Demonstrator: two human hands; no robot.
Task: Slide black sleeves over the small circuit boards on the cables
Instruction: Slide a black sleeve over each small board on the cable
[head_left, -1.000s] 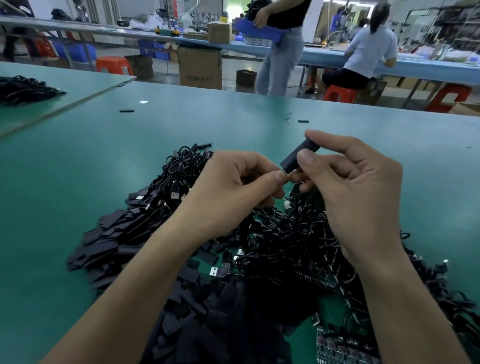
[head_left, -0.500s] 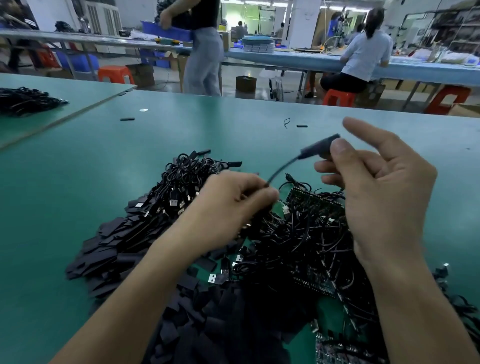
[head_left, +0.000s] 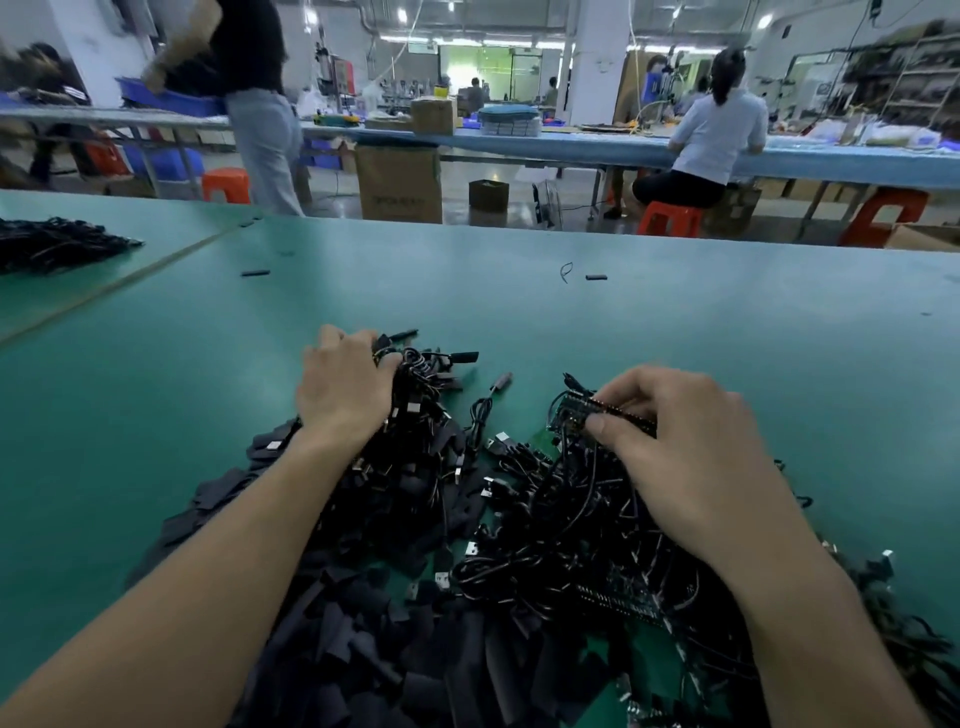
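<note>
Both hands are coming down onto the green bench (head_left: 156, 415). The left hand (head_left: 345, 387) is lying on tangled black cables (head_left: 545, 519) left of centre, its grip unclear. The right hand (head_left: 675, 431) is pinching a green circuit-board strip (head_left: 571, 410) right of centre. A fresh board is probably being fetched, so next it is needing one of the flat black sleeves (head_left: 363, 649) heaped at lower left.

Fingertips of the left hand (head_left: 345, 387) are lost among the cables (head_left: 423, 410), so its grip cannot be told; the right hand (head_left: 670, 431) hides much of the circuit board strip (head_left: 571, 410) it pinches. The heap of black sleeves (head_left: 363, 649) is cut off by the bottom edge; a dark piece (head_left: 596, 277) far up the table (head_left: 156, 389) is too small to tell; the standing person (head_left: 254, 67) is blurred.
</note>
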